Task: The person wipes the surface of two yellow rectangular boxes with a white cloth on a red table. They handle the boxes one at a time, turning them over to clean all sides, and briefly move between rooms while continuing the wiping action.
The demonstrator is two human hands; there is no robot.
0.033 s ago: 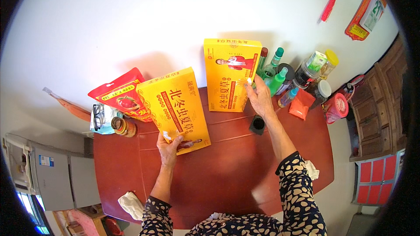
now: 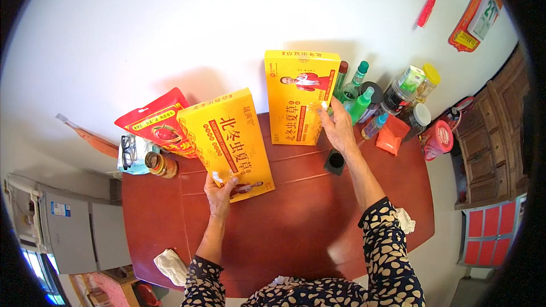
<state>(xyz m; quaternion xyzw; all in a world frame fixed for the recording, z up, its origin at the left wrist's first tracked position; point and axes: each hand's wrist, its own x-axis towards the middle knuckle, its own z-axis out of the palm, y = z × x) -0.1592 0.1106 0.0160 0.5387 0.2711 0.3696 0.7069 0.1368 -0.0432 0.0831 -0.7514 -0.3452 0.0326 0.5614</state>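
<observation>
My left hand (image 2: 219, 195) grips the lower edge of a flat yellow box (image 2: 224, 136), its thumb on the front face. The box tilts in front of a red snack bag (image 2: 162, 122) and covers part of it. On the right, my right hand (image 2: 339, 128) is closed on the lower right edge of a second, matching yellow box (image 2: 300, 94). That one stands nearly upright at the back of the table, against the white wall. A printed figure shows on both boxes. The fingers behind each box are hidden.
The red-brown table (image 2: 273, 250) meets the wall. At back right stand several bottles and jars, including a green spray bottle (image 2: 361, 106), beside an orange packet (image 2: 391, 135). A black square holder (image 2: 335, 162) is near my right forearm. Glasses (image 2: 128, 150) and a jar (image 2: 161, 165) sit left.
</observation>
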